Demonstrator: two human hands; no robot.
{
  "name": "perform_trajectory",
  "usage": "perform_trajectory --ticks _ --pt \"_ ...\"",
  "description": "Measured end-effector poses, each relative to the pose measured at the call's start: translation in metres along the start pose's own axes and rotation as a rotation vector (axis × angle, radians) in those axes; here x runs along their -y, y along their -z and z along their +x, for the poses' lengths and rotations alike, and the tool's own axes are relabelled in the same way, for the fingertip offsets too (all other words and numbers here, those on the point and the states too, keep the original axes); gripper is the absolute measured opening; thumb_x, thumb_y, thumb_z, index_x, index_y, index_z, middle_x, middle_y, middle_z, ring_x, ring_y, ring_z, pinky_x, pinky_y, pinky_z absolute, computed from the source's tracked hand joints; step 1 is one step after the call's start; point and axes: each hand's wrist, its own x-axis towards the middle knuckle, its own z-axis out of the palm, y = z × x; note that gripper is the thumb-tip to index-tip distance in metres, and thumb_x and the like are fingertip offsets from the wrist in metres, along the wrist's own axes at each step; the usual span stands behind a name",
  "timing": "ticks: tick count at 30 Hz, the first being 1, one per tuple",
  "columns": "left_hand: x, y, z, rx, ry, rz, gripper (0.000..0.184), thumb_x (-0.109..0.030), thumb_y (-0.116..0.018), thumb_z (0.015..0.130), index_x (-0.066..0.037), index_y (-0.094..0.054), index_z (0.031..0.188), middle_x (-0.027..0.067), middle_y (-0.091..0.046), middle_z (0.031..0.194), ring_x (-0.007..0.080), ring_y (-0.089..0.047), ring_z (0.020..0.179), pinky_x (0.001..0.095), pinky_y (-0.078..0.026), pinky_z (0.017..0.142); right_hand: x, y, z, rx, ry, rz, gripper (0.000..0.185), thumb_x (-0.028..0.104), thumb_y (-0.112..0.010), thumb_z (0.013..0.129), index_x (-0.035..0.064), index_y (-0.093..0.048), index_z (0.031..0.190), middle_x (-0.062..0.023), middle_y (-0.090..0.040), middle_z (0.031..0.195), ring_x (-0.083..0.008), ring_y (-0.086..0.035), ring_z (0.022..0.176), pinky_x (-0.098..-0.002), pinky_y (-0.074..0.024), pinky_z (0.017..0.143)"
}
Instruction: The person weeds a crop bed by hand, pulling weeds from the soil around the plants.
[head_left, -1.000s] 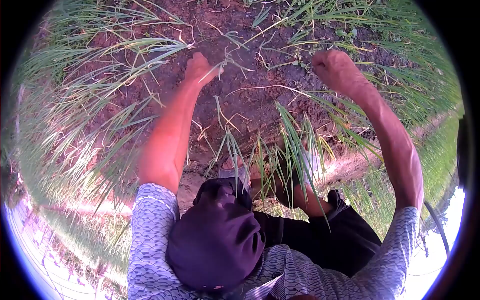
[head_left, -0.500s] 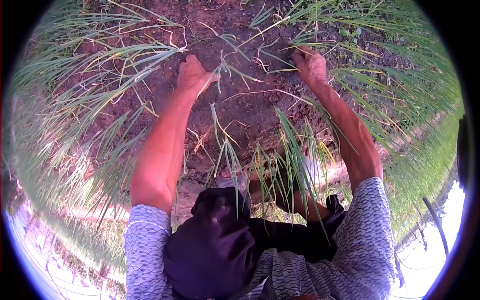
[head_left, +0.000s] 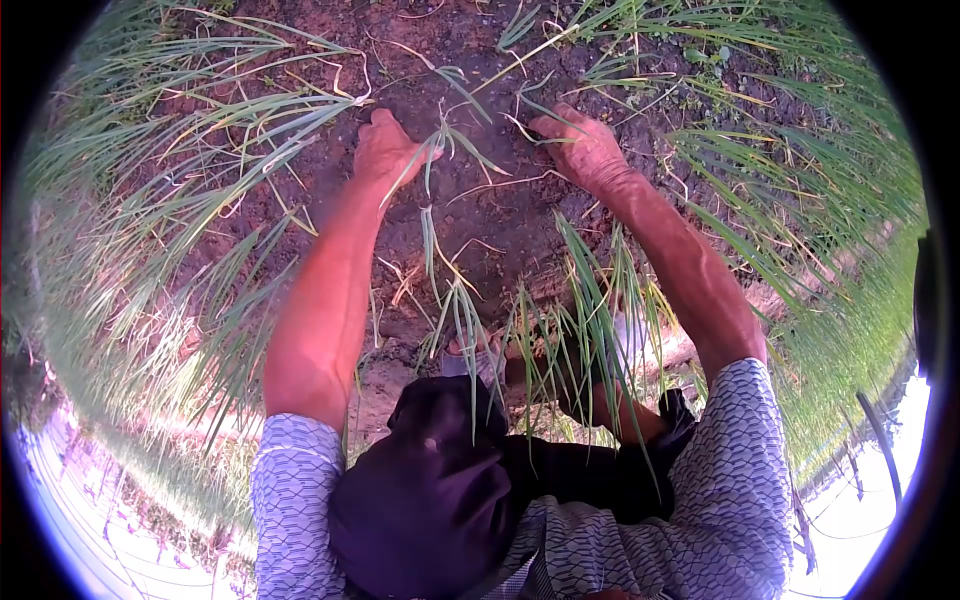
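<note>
My left hand (head_left: 388,150) rests low over the dark soil, its thumb spread from the bent fingers. Beside that thumb stands a small onion-like plant (head_left: 446,132), and the pale base of a leafy clump (head_left: 358,100) lies just above the fingers. To the right, my right hand (head_left: 585,150) is down at the soil with fingers drawn together, pointing left. Its fingertips are by a thin curved leaf (head_left: 522,98); what they pinch is too small to make out.
Long green leaves (head_left: 160,190) spread over the left side, and more leaves (head_left: 800,180) cover the right. Several drooping plants (head_left: 590,330) hang in front of the legs. A dark cap (head_left: 425,500) fills the lower middle. Bare soil (head_left: 490,225) lies between the arms.
My right hand has moved left and inward across the soil, and its fingers have drawn together near the thin leaf. My left hand has shifted slightly and its thumb stays beside the small plant.
</note>
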Motion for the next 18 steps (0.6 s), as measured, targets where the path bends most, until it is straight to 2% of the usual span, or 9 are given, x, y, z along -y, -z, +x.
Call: perform_trajectory --ticks 3,7,8,9,10,11,14,17,18 --pt "0.001 0.002 0.000 0.009 0.007 0.006 0.071 -0.039 -0.090 0.064 0.002 -0.049 0.105 0.0231 -0.062 0.104 0.0370 -0.063 0.099 0.0466 -0.050 0.084 0.002 0.003 0.002 0.027 0.025 -0.049 0.027 0.016 -0.070 0.079 0.0116 -0.061 0.104 -0.0136 -0.061 0.104 -0.0364 -0.066 0.089 -0.0435 -0.0563 0.076" --pt "-0.003 0.005 -0.002 0.018 0.029 0.022 0.076 -0.041 -0.089 0.065 0.003 -0.048 0.111 0.0235 -0.060 0.108 0.0382 -0.062 0.103 0.0459 -0.050 0.088 -0.027 -0.003 0.014 0.159 -0.025 0.146 0.014 0.010 -0.066 0.079 0.0085 -0.065 0.092 -0.0129 -0.062 0.094 -0.0321 -0.065 0.087 -0.0411 -0.0536 0.077" --pt "-0.003 0.005 -0.003 0.012 0.031 0.027 0.077 -0.041 -0.089 0.064 0.003 -0.048 0.112 0.0238 -0.060 0.108 0.0383 -0.062 0.104 0.0457 -0.050 0.088 -0.023 0.005 0.014 0.085 -0.184 0.317 0.011 0.008 -0.063 0.080 0.0077 -0.067 0.090 -0.0125 -0.066 0.086 -0.0263 -0.067 0.081 -0.0386 -0.0529 0.074" --pt "-0.008 0.010 -0.008 0.007 0.035 0.031 0.078 -0.042 -0.089 0.064 0.003 -0.048 0.113 0.0241 -0.060 0.109 0.0385 -0.062 0.104 0.0456 -0.050 0.089 -0.025 0.015 0.018 0.203 -0.448 0.525 0.013 0.008 -0.061 0.082 0.0076 -0.068 0.093 -0.0118 -0.069 0.083 -0.0213 -0.068 0.076 -0.0361 -0.0532 0.073" --pt "-0.014 0.020 -0.007 0.160 0.101 0.008 0.090 -0.038 -0.087 0.067 0.004 -0.039 0.132 0.0279 -0.048 0.130 0.0400 -0.053 0.121 0.0415 -0.045 0.103 -0.024 0.022 0.023 0.189 -0.503 0.516 0.012 0.008 -0.061 0.083 0.0070 -0.068 0.092 -0.0118 -0.070 0.082 -0.0193 -0.068 0.075 -0.0354 -0.0537 0.072" --pt "-0.015 0.021 -0.008 0.170 0.110 -0.005 0.091 -0.038 -0.087 0.067 0.004 -0.039 0.132 0.0277 -0.048 0.130 0.0398 -0.053 0.122 0.0416 -0.045 0.103 -0.020 0.031 0.029 0.174 -0.559 0.506 0.012 0.008 -0.060 0.083 0.0064 -0.068 0.092 -0.0117 -0.070 0.081 -0.0174 -0.068 0.073 -0.0347 -0.0542 0.072" --pt "-0.017 0.024 -0.007 0.179 0.128 -0.032 0.091 -0.038 -0.088 0.067 0.004 -0.040 0.132 0.0272 -0.048 0.130 0.0395 -0.053 0.122 0.0420 -0.045 0.103 -0.001 0.036 0.055 0.161 -0.596 0.709 0.014 0.014 -0.065 0.084 0.0075 -0.071 0.095 -0.0124 -0.072 0.086 -0.0208 -0.070 0.078 -0.0347 -0.0552 0.074" --pt "-0.016 0.023 -0.007 0.152 0.124 -0.027 0.090 -0.038 -0.088 0.067 0.004 -0.041 0.132 0.0274 -0.048 0.130 0.0393 -0.052 0.122 0.0422 -0.045 0.102 0.002 0.010 0.084 -0.080 -0.304 0.502 0.021 0.019 -0.070 0.083 0.0092 -0.072 0.102 -0.0140 -0.073 0.093 -0.0255 -0.070 0.084 -0.0352 -0.0552 0.078" --pt "-0.015 0.022 -0.007 0.140 0.117 -0.024 0.090 -0.037 -0.088 0.067 0.004 -0.042 0.132 0.0275 -0.049 0.130 0.0391 -0.053 0.121 0.0424 -0.045 0.102 0.000 0.013 0.094 0.057 -0.338 0.381 0.030 0.026 -0.072 0.081 0.0107 -0.072 0.108 -0.0154 -0.072 0.098 -0.0311 -0.069 0.091 -0.0369 -0.0540 0.082"
